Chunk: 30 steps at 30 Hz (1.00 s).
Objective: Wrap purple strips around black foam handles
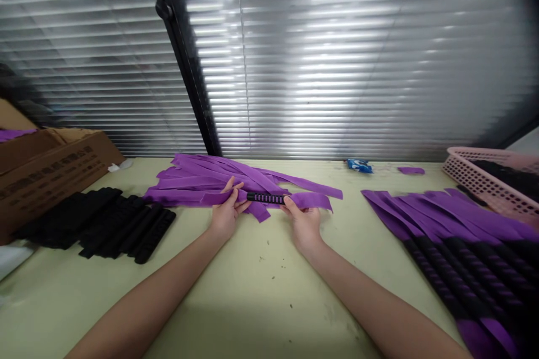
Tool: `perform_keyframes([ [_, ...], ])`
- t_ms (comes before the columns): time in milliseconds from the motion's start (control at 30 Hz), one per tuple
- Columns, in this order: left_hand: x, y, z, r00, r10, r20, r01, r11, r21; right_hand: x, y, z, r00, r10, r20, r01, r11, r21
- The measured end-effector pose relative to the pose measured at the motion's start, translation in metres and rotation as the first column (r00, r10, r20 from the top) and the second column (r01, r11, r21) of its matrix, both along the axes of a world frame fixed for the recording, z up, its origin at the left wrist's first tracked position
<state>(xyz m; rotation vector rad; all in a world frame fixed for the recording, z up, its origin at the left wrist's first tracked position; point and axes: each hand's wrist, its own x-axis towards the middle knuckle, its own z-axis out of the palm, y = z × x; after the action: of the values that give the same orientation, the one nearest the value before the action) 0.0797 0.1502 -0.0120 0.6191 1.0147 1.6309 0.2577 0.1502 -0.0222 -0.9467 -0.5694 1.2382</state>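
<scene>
The one view looks from the person's head, forward and slightly down, over the near side of the table (pixel 269 280) to the blinds (pixel 328 67) beyond. It is close enough that both forearms enter from the bottom edge, with the hands, left (pixel 225 216) and right (pixel 304 224), near the middle. No second view shares this scene.

A blue packet (pixel 359 166) on the table (pixel 236 303) — blinds (pixel 315 67) behind.

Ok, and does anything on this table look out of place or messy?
Two small things: dark specks dot the middle of the table, perhaps dirt, and one short purple piece lies alone near the pink basket. Nothing looks clearly spilled or broken.
</scene>
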Motion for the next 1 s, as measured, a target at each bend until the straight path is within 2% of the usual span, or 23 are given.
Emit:
perform_keyframes([
  [333, 0.0011, 0.0000, 0.0021, 0.995, 0.093, 0.017, -0.093, 0.996, -0.008, -0.0013, -0.0002, -0.0003, 0.999, -0.020, -0.036, 0.022, 0.999, 0.037],
  [700, 0.0026, -0.0004, 0.0012, 0.994, 0.110, -0.024, -0.110, 0.994, 0.013, -0.0024, -0.0015, 0.0021, 0.998, -0.032, -0.057, 0.033, 0.999, 0.021],
  [1000, 0.0003, 0.0018, -0.0029, 0.985, 0.171, -0.008, -0.171, 0.985, 0.001, -0.0069, -0.0047, 0.0028, 0.999, -0.001, -0.034, 0.003, 0.998, 0.065],
])
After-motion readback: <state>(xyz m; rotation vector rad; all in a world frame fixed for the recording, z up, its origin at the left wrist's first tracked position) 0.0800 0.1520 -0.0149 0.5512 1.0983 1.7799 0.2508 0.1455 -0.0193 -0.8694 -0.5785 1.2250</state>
